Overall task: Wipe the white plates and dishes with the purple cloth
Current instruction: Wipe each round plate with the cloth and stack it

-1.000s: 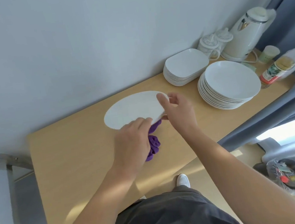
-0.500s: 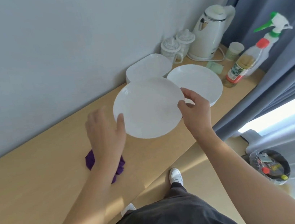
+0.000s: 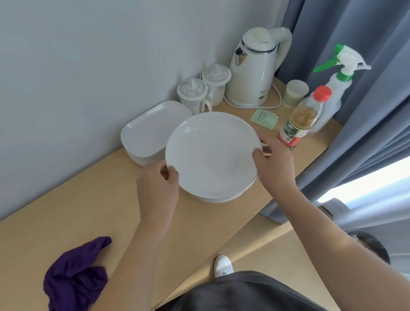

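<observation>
A long light-wood bench [image 3: 51, 229] runs along a pale grey wall and ends at a blue-grey pleated curtain [image 3: 365, 27] on the right. Over the right part of the bench, a round white plate [image 3: 211, 154] is held face up directly above a stack of round white plates [image 3: 220, 198]; whether it touches the stack cannot be told. Just behind and to the left, against the wall, sits a stack of squarish white dishes [image 3: 148, 134]. A white electric kettle [image 3: 252, 69] stands in the far corner. The crumpled purple cloth [image 3: 74, 281] lies loose on the bench near its front edge, well apart from the plates and touched by neither hand. The left hand [image 3: 157, 188] grips the plate's left rim, thumb on top, and the right hand [image 3: 275, 164] grips the right rim the same way. Beside the curtain stand a white spray bottle with a green trigger [image 3: 340, 78] and a clear red-capped bottle [image 3: 299, 121]. Two white lidded ceramic mugs [image 3: 193, 96] sit between the dishes and the kettle. A small pale jar [image 3: 295, 92] and a flat green sachet [image 3: 264, 118] lie near the kettle's cord.
</observation>
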`<action>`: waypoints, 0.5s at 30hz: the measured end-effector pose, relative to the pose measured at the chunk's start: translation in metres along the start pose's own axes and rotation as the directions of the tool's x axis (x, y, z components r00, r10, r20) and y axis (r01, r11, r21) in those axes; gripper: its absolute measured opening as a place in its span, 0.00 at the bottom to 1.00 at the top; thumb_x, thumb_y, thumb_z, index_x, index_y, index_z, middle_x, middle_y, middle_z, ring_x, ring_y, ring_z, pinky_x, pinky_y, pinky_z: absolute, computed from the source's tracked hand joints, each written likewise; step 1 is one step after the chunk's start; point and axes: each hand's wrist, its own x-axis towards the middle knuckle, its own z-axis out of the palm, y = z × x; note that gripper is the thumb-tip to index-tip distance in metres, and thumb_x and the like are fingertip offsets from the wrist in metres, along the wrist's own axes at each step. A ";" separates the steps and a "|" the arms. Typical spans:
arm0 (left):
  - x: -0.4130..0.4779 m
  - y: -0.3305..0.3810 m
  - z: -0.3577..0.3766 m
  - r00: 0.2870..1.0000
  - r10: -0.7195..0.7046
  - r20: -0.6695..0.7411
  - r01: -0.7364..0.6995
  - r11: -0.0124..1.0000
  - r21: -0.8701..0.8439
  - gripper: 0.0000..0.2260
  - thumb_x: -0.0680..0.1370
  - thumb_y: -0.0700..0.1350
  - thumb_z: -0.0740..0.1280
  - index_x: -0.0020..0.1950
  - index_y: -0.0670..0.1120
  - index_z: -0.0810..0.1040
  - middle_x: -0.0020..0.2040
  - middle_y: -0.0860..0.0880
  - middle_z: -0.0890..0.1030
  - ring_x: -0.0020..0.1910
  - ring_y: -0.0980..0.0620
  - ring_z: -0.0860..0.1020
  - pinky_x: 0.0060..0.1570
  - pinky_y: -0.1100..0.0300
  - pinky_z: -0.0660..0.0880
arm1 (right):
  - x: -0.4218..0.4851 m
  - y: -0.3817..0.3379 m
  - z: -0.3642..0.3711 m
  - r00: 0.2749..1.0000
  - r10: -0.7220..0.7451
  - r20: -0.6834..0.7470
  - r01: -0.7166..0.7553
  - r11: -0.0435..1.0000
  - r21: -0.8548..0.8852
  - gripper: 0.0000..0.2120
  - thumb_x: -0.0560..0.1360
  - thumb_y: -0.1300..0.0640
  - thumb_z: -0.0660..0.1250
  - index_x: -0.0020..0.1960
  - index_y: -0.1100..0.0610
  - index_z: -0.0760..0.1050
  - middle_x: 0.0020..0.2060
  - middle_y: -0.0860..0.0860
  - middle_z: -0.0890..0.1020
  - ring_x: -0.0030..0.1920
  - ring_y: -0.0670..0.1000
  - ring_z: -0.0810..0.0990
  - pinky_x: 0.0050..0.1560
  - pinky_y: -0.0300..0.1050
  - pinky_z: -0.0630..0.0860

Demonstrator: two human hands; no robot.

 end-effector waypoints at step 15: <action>0.002 -0.003 0.034 0.998 -0.049 -0.044 0.056 0.980 0.190 0.13 0.75 0.41 0.65 0.32 0.41 0.70 0.29 0.44 0.74 0.28 0.48 0.67 0.28 0.57 0.61 | 0.036 0.033 0.001 0.998 -0.042 0.054 0.048 0.992 -0.119 0.20 0.76 0.69 0.62 0.62 0.54 0.81 0.55 0.49 0.71 0.51 0.48 0.74 0.59 0.50 0.75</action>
